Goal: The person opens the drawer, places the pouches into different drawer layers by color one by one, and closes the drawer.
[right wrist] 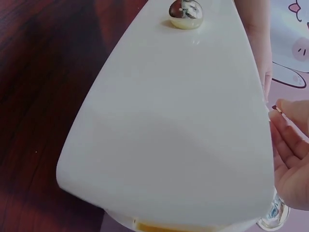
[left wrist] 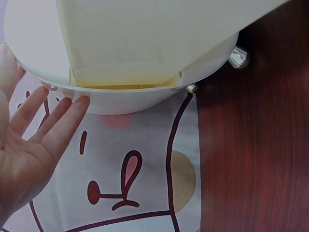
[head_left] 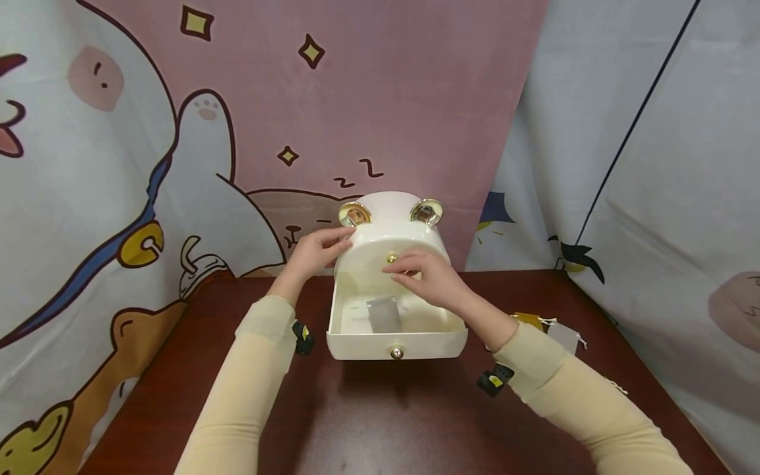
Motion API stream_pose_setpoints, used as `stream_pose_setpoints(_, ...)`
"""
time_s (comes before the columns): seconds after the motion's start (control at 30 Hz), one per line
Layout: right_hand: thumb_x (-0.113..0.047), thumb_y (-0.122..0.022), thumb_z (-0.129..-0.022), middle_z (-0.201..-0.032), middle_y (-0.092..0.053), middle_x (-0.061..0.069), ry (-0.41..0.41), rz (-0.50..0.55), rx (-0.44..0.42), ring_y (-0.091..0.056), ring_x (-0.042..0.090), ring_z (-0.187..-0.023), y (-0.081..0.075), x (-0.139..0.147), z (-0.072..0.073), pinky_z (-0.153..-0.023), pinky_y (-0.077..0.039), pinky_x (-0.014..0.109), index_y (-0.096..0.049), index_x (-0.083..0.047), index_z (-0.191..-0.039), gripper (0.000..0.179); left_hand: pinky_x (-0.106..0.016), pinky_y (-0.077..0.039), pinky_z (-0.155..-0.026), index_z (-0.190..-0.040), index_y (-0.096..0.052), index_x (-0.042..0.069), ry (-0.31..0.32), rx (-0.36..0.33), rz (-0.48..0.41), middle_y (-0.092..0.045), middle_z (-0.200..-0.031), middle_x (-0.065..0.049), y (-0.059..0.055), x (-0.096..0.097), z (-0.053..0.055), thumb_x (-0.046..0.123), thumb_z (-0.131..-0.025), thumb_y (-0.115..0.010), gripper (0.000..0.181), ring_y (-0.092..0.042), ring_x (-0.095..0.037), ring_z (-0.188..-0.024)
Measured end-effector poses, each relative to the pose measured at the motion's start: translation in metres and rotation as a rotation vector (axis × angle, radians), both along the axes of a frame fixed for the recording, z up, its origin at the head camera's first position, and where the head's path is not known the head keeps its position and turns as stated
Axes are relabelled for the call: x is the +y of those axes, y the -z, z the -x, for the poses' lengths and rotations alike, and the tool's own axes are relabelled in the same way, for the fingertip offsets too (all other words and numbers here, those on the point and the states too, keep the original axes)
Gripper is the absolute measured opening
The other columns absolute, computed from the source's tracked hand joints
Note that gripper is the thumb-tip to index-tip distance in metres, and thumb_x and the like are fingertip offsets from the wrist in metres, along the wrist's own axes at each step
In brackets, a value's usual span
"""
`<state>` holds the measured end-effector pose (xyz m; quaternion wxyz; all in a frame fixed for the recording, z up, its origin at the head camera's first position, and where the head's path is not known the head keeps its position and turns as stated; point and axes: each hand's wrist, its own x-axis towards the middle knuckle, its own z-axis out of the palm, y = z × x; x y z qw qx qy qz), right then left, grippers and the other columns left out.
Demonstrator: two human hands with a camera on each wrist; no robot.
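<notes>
One white box point(head_left: 388, 206) on the dark table point(head_left: 392, 429), presumably turned front-on for access. Rests the left hand point(head_left: 315, 254) on its side with straight fingers, probably to steady it. Pinches a tiny item point(right wrist: 277, 109), too small to identify, in the right hand point(head_left: 438, 280) above the pulled-out lower drawer point(head_left: 356, 347), open perhaps to receive it. Has a grey drawstring pouch point(head_left: 564, 337) near the right sleeve point(head_left: 594, 402), likely for reach.

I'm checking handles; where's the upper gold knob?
In the head view, just right of centre, the upper gold knob sits on the white box, above the open drawer, beside the right hand.
</notes>
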<state>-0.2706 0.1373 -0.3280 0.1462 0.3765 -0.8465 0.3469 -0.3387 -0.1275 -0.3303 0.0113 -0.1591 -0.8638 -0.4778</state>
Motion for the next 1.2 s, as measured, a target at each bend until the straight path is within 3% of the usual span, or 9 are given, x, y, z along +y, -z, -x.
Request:
stream_pose_setpoints(0.3,-0.012,-0.073,-0.091,-0.105,-0.072,-0.001,0.023,0.005,-0.038,-0.064,0.014,-0.093,0.003,0.022,-0.009,-0.082,-0.055,0.039,-0.075,-0.01,-0.115,0.024,-0.047,-0.057,-0.086,-0.137,-0.062,0.025,0.0,-0.004,0.001,-0.056,-0.139,-0.006,0.0,-0.001,-0.001,0.038,-0.096,-0.066,0.043,-0.062,-0.027,-0.112)
stream_pose_setpoints(0.57,-0.018,-0.075,-0.091,-0.111,-0.069,-0.004,0.084,-0.012,-0.02,-0.063,0.016,-0.098,0.014,0.06,-0.02,-0.08,-0.054,0.039,-0.074,-0.014,-0.117,0.026,-0.048,-0.056,-0.088,-0.137,-0.063,0.026,-0.009,-0.001,0.004,-0.056,-0.14,-0.006,-0.001,-0.001,-0.002,0.037,-0.096,-0.067,0.043,-0.062,-0.027,-0.113)
stream_pose_setpoints(0.83,-0.019,-0.077,-0.089,-0.114,-0.068,-0.002,0.193,-0.002,-0.119,-0.062,0.019,-0.104,0.036,0.099,-0.025,-0.085,-0.055,0.046,-0.073,-0.015,-0.121,0.033,-0.036,-0.059,-0.081,-0.138,-0.062,0.027,-0.017,-0.005,0.029,-0.056,-0.139,-0.005,-0.001,-0.001,-0.002,0.039,-0.096,-0.066,0.043,-0.063,-0.024,-0.111)
stream_pose_setpoints(0.97,-0.02,-0.077,-0.09,-0.119,-0.067,-0.001,0.227,0.032,-0.178,-0.062,0.02,-0.109,0.046,0.115,-0.03,-0.089,-0.054,0.05,-0.07,-0.016,-0.125,0.036,-0.036,-0.059,-0.081,-0.138,-0.062,0.027,-0.017,-0.005,0.027,-0.057,-0.139,-0.005,0.0,-0.001,-0.001,0.039,-0.096,-0.066,0.043,-0.063,-0.025,-0.111)
stream_pose_setpoints(1.2,-0.018,-0.078,-0.088,-0.122,-0.066,0.005,0.305,0.007,-0.181,-0.061,0.027,-0.111,0.065,0.139,-0.034,-0.093,-0.051,0.055,-0.068,-0.012,-0.127,0.041,-0.037,-0.059,-0.081,-0.137,-0.062,0.027,-0.015,0.002,0.029,-0.056,-0.139,-0.005,0.0,0.0,-0.001,0.039,-0.096,-0.066,0.043,-0.063,-0.025,-0.111)
